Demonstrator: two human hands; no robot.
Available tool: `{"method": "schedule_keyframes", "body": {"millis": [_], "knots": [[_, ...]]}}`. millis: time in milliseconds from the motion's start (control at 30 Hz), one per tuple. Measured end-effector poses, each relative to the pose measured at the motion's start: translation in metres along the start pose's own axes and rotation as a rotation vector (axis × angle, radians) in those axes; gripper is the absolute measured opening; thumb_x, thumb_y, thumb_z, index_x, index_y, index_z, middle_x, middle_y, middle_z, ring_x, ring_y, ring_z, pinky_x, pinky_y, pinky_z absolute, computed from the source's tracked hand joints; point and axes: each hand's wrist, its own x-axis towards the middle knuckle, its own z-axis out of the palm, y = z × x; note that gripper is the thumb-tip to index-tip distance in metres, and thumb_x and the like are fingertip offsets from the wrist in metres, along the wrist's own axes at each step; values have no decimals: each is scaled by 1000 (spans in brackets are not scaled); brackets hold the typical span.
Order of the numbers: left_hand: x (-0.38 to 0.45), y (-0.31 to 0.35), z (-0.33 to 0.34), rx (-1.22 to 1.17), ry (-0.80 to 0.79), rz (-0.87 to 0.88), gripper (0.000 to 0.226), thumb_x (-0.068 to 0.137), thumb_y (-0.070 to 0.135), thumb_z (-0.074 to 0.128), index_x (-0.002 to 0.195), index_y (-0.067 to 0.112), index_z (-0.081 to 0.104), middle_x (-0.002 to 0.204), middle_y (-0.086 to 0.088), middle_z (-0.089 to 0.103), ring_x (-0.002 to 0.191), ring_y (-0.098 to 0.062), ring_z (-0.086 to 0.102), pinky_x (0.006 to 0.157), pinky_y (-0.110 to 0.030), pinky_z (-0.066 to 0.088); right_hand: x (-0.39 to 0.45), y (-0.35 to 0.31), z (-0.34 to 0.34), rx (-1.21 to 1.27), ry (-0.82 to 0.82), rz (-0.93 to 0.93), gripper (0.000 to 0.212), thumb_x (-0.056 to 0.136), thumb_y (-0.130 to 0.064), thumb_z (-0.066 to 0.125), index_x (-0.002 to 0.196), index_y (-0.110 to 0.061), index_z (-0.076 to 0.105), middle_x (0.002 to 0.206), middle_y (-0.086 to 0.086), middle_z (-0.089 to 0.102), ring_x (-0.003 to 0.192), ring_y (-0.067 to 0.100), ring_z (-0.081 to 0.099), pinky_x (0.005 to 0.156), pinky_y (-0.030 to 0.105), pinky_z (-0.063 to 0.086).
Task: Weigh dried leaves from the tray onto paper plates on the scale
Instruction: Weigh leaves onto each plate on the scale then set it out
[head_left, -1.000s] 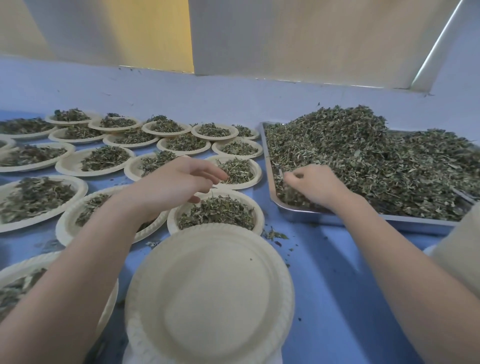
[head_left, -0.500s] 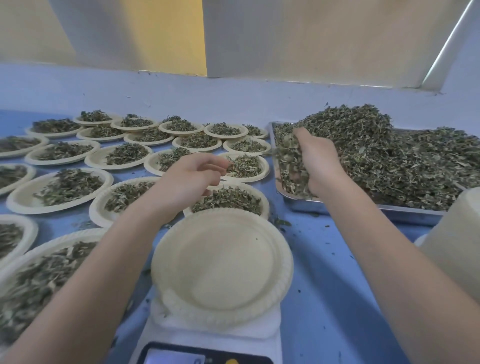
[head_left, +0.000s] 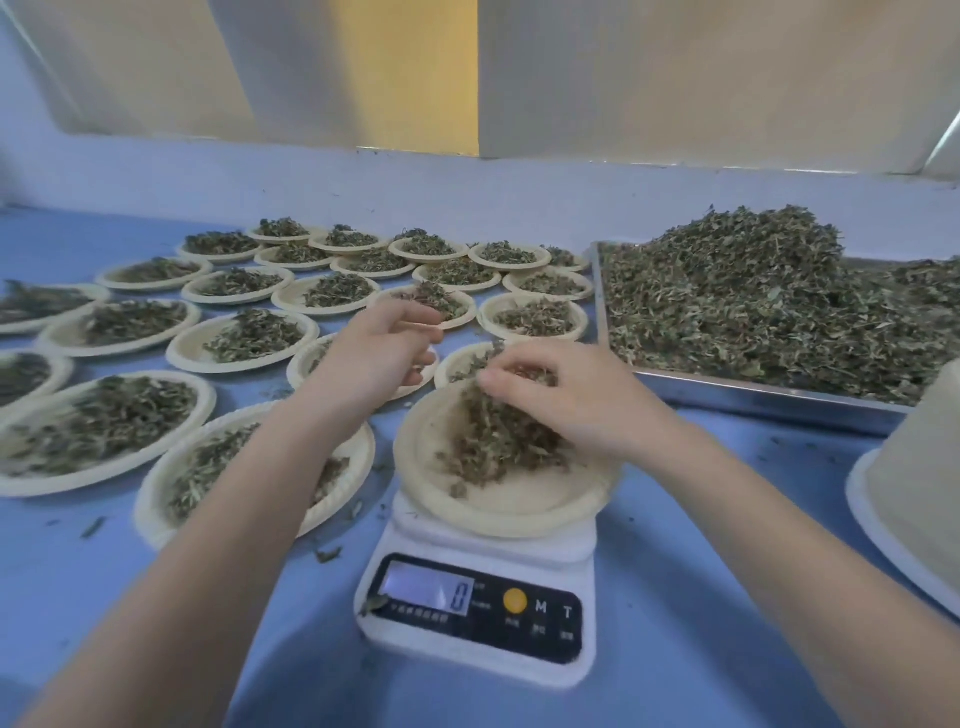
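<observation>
Half a second ago the right hand (head_left: 582, 400) was lifted over the tray (head_left: 753, 387) with a fistful of dried leaves (head_left: 498, 436); now it is above the paper plate (head_left: 498, 499) on the scale (head_left: 483, 613), fingers (head_left: 506, 382) curled round the clump, which spills from them onto the plate. The plate was bare before. The left hand (head_left: 379, 353) has stayed just left of the right fingers, loosely open and holding nothing.

The right palm hides part of the clump and the plate's right rim, so how much is still gripped cannot be told. The scale display shows a 0; its small labels are unreadable. A pale container (head_left: 914, 483) to the right of the fingers is cut off by the edge.

Beyond and left of both hands, many filled plates (head_left: 249, 338) cover the blue desk (head_left: 675, 597). The tray, heaped with leaves, lies beyond and right of the right fingers. The left forearm crosses over one filled plate.
</observation>
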Motion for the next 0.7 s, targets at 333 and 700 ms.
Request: {"method": "schedule_keyframes", "body": {"millis": [333, 700], "knots": [[-12, -16, 6, -6, 49, 63, 21, 94, 15, 50, 95, 32, 63, 107, 5, 67, 100, -13, 61, 89, -34, 51, -8, 13, -6, 243, -173, 35, 62, 76, -85, 10, 125, -65, 42, 137, -30, 46, 130, -5, 38, 112, 32, 20], [-19, -27, 9, -45, 1, 91, 22, 95, 32, 50, 114, 33, 62, 121, 10, 61, 116, -8, 53, 104, -37, 41, 19, 42, 11, 236, -74, -41, 71, 59, -99, 6, 121, -75, 30, 153, -27, 20, 141, -5, 12, 117, 45, 8]]}}
